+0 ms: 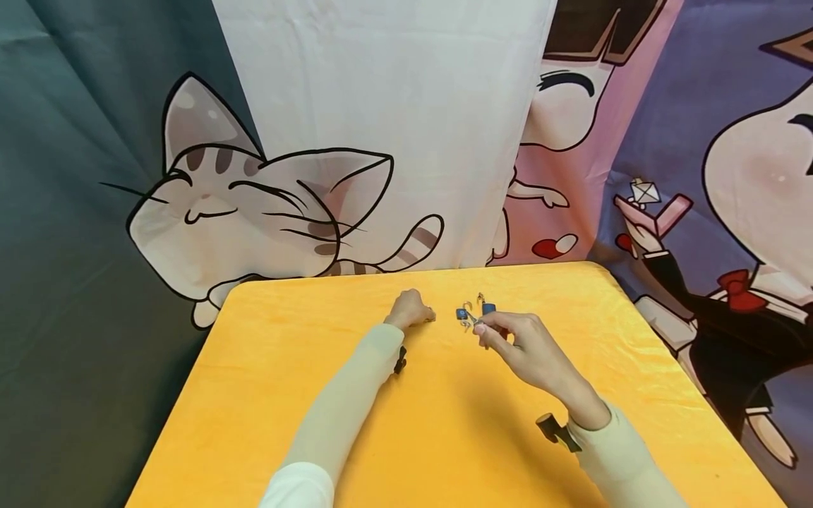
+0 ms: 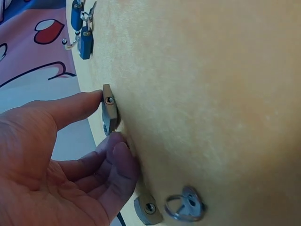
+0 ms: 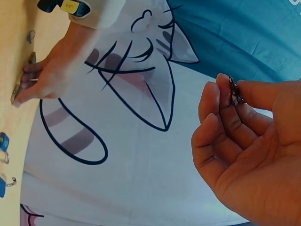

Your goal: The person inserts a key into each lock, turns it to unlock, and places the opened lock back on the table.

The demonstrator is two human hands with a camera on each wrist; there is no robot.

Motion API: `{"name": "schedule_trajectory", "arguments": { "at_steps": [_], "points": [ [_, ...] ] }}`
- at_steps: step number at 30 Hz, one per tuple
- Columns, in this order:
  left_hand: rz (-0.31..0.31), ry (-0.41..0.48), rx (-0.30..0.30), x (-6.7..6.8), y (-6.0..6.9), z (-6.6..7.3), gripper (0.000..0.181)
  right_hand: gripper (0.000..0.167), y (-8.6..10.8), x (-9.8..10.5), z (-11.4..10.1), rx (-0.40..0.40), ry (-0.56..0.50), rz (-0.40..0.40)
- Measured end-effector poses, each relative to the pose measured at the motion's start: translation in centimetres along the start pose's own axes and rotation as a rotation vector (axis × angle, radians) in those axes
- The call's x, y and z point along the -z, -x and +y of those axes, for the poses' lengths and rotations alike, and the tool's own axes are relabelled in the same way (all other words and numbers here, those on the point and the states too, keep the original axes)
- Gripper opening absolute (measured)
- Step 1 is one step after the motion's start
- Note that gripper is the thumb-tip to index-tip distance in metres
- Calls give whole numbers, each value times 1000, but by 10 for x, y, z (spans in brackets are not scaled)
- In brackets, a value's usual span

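Near the far side of the table, my left hand (image 1: pixel 408 309) pinches a brass padlock (image 2: pixel 109 109) between its thumb and fingertips; the keyhole faces the left wrist camera. A second brass padlock (image 2: pixel 148 209) lies below those fingers, next to a small key on a ring (image 2: pixel 190 205). My right hand (image 1: pixel 527 347) is raised above the table and pinches a small metal key (image 3: pixel 233 93) between thumb and fingertips. Just beyond it lie two blue padlocks, one smaller (image 1: pixel 461 314) and one larger (image 1: pixel 488 308), their shackles open.
A yellow cloth covers the table (image 1: pixel 406 437). Other small keys (image 2: pixel 88 15) lie by the blue padlocks. Behind the table hangs a cartoon-printed curtain (image 1: pixel 394 85). Each sleeve has a dark wrist mount (image 1: pixel 557 432).
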State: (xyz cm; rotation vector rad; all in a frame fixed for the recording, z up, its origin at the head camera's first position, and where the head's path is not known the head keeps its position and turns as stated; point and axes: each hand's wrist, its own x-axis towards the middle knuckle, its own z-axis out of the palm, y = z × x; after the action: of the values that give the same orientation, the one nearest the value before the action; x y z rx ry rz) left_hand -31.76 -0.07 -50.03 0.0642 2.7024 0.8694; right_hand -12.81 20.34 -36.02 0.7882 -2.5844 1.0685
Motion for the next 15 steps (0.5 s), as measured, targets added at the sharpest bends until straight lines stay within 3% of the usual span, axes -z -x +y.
{"name": "schedule_trajectory", "arguments": {
  "at_steps": [10, 15],
  "points": [
    [-17, 32, 21, 1, 2, 7, 26, 11, 0, -1, -1, -29, 0, -15],
    [-15, 21, 2, 1, 2, 9, 27, 11, 0, -1, -2, -30, 4, -12]
  ]
}}
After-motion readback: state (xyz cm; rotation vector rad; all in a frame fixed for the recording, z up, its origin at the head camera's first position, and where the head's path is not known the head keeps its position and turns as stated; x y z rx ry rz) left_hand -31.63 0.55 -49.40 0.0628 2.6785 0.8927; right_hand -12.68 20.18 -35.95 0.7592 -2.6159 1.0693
